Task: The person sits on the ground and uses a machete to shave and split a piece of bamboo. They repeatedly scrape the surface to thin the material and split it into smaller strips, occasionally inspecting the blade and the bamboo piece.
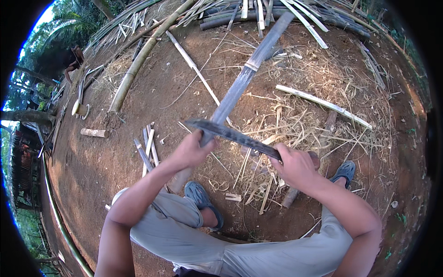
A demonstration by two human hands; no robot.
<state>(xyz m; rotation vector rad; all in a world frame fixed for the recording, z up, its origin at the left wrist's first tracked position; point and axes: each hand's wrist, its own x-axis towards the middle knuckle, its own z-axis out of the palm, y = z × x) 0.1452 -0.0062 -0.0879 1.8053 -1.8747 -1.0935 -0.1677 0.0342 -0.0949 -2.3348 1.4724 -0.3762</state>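
Observation:
My right hand (295,167) is closed around the handle end of a machete (242,138) with a long dark blade; the brown butt of the handle shows past my fingers. The blade lies slantwise across a wide grey split-bamboo slat (235,94), close to its near end. My left hand (191,150) is wrapped round that near end, just below the blade's tip. From there the slat runs away up and to the right, with a pale node partway along it. My legs are spread, one to each side of the work.
Curly bamboo shavings (300,127) cover the ground ahead. A pale split strip (325,104) lies on the right, a thick bamboo pole (147,60) on the left, near a short log (94,133). Stacked bamboo (230,19) lines the back. Another person (74,60) is at far left.

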